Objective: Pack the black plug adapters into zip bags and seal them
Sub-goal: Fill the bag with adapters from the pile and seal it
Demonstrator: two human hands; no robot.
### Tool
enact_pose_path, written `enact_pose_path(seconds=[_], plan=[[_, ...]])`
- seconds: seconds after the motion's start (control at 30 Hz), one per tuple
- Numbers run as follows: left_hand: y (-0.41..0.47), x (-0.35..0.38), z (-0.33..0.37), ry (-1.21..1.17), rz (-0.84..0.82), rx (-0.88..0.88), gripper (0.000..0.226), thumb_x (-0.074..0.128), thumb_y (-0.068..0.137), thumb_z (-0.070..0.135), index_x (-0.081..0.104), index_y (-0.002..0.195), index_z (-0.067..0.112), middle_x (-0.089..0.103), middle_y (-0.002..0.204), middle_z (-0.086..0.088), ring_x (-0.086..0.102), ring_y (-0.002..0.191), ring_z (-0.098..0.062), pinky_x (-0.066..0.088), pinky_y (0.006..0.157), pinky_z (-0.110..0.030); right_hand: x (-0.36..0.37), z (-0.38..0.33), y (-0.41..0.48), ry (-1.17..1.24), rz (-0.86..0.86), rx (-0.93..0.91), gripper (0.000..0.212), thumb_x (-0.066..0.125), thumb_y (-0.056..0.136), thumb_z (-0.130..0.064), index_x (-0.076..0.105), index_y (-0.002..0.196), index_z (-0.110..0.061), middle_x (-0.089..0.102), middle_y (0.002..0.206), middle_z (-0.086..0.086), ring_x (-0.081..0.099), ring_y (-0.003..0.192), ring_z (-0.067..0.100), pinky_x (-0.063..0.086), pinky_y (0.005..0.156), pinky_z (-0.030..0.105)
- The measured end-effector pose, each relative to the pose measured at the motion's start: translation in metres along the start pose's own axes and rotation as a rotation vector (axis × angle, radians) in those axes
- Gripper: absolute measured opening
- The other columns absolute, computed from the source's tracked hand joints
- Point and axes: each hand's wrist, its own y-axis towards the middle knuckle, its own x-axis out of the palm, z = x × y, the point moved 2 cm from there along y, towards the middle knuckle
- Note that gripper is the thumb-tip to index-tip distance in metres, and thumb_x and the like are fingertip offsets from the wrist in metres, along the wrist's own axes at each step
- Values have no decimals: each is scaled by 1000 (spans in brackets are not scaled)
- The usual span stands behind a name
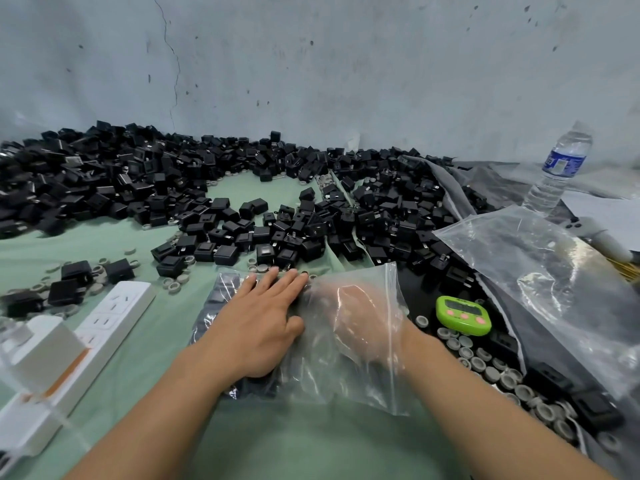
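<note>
Flattening comes first, I judge: the zip bag [346,375] will only seal cleanly if the black adapters [221,299] inside sit in one even layer and the air is pushed toward the mouth. My left hand [263,323] lies palm down on the bag's left half, fingers straight and close together, pressing on the dark adapters beneath the film. My right hand [349,317] shows only through the clear plastic, my forearm crossing the zip strip [394,306] on the bag's right edge. Whether it is inside the bag or under it, and whether its fingers are curled, I cannot tell through the glare. Best to hold the left palm steady so the load does not slide, draw the right hand out without dragging an adapter into the track, then pinch along the strip from one end. The bag lies on the green cloth [311,445] right before me, under both hands; the loose heap [242,230] sits just beyond my fingertips.
</note>
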Motion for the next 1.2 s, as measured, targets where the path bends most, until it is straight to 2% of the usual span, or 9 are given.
enact_pose_path(seconds=[0.17, 0.3, 0.37, 0.47, 0.53, 0.8, 0.93, 1.03, 1.2], plan=[[3, 3, -1, 27, -46, -4, 74, 26, 99, 56, -11, 160, 36, -16, 165, 15, -18, 152, -7, -11, 125, -36, -52, -22, -23, -589, -122, -11, 27, 59, 96, -2, 77, 111, -15, 75, 114, 7, 69, 106, 21, 55, 92, 30], [3, 3, -2, 51, -43, -6, 78, 28, 97, 60, -13, 159, 36, -17, 165, 15, -18, 153, -8, -10, 125, -37, -117, -25, -18, -336, 373, 26, 45, 44, 74, 11, 73, 55, -17, 70, 55, 1, 61, 49, 9, 48, 50, 22], [3, 4, -1, 53, -30, -7, 81, 29, 94, 62, -13, 159, 36, -16, 165, 14, -17, 153, -8, -9, 126, -37, -126, -28, 3, -473, 525, -3, 45, 48, 79, 9, 76, 62, -22, 70, 58, -6, 66, 64, 10, 50, 59, 19], [3, 4, -2, 40, -5, -13, 88, 27, 88, 65, -15, 159, 35, -17, 165, 14, -16, 152, -6, -9, 126, -36, -109, -26, 43, -769, 294, -59, 50, 49, 89, 9, 78, 109, -27, 75, 113, 0, 68, 109, 21, 53, 100, 31], [3, 5, -3, 34, 6, -22, 92, 24, 83, 68, -15, 159, 33, -19, 165, 12, -17, 152, -4, -8, 126, -36, -98, -20, 62, -907, 151, -88, 63, 48, 86, 13, 67, 130, -28, 67, 132, 3, 63, 119, 25, 51, 103, 34], [4, 4, -2, 28, 21, -30, 93, 27, 84, 67, -13, 160, 30, -16, 167, 9, -14, 153, -6, -7, 126, -36, -109, -15, 59, -941, 335, -132, 32, 59, 92, -5, 65, 117, -24, 61, 111, 0, 59, 100, 22, 44, 82, 29], [-3, -4, 6, -107, 127, -69, 81, 45, 93, 56, 13, 162, 30, 16, 168, 6, 12, 154, -12, 8, 127, -36, -121, -25, -3, -208, 524, -71, 28, 58, 88, -5, 74, 94, -27, 67, 85, 0, 63, 65, 17, 55, 65, 34], [-11, -22, 20, -257, 412, -93, 40, 55, 93, 50, 60, 127, 29, 68, 119, 7, 59, 110, -16, 44, 95, -35, -103, -16, -46, 15, 548, 39, 11, 64, 80, -17, 66, 87, -25, 71, 79, 5, 61, 59, 18, 51, 56, 34], [-34, -28, 80, -208, 486, 10, 54, 34, 86, 80, 48, 67, 31, 51, 57, 13, 48, 54, -1, 40, 54, -30, -77, 1, -62, -217, 364, 177, 24, 79, 76, -43, 74, 75, -19, 73, 64, 5, 62, 49, 16, 52, 62, 35]])
